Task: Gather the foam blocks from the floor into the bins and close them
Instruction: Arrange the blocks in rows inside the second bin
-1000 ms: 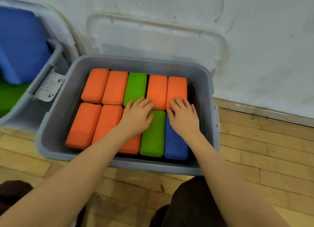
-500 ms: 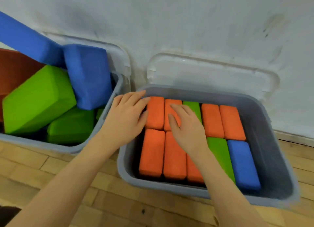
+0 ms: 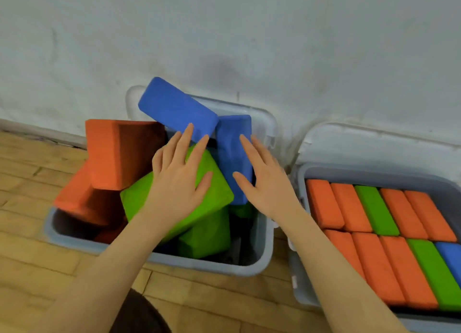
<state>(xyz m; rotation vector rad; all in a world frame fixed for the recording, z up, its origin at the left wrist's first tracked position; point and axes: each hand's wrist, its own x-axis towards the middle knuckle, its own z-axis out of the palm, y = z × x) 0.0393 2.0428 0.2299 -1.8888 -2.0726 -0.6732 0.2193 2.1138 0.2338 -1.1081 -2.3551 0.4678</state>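
Observation:
The left grey bin holds a loose heap of foam blocks that sticks up above its rim. My left hand lies flat, fingers straight, over a tilted green block, its fingertips at a slanted blue block. My right hand is spread open beside an upright blue block, thumb near its face. Two orange blocks lean at the heap's left. The right grey bin holds flat, tidy rows of orange, green and blue blocks.
Both bins stand on a wooden floor against a white wall. Their open lids lean back on the wall. A dark trouser knee shows at the bottom edge.
The view and both hands have shifted left, off the tidy right bin and onto the heaped blocks in the left bin.

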